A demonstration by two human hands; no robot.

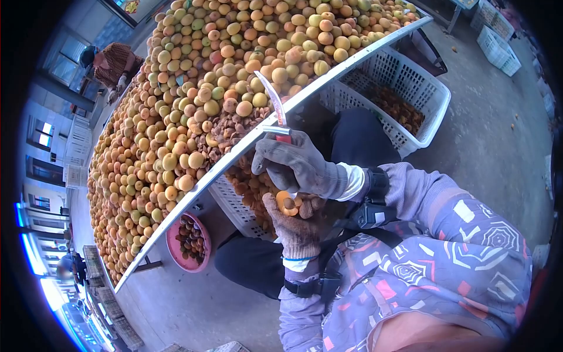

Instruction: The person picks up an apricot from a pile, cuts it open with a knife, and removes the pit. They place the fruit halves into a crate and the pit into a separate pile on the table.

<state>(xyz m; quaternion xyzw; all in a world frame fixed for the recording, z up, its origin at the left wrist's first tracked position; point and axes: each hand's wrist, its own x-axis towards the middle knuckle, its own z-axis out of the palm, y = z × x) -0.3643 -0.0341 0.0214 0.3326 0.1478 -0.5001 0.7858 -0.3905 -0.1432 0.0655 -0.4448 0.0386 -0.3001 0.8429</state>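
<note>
My right hand (pixel 302 164), in a grey glove, is closed around a knife (pixel 271 97) with a curved blade and a red handle; the blade points up over the table's edge. Just below it, my left hand (pixel 296 226) in a brownish knit glove grips a cut-open apricot (pixel 287 203), its brown pit showing in the orange flesh. The right fingertips are close to that fruit; whether they touch it I cannot make out. Whole apricots (pixel 170 117) are heaped on the table beyond, with brown pits (pixel 234 126) piled near its edge.
The table's pale rim (pixel 196 193) runs diagonally before me. Beneath my hands stands a white crate (pixel 231 202) of orange pieces. A pink basin (pixel 175 253) sits left, another crate (pixel 437 111) right. Another person (pixel 114 64) is at the far left side of the heap.
</note>
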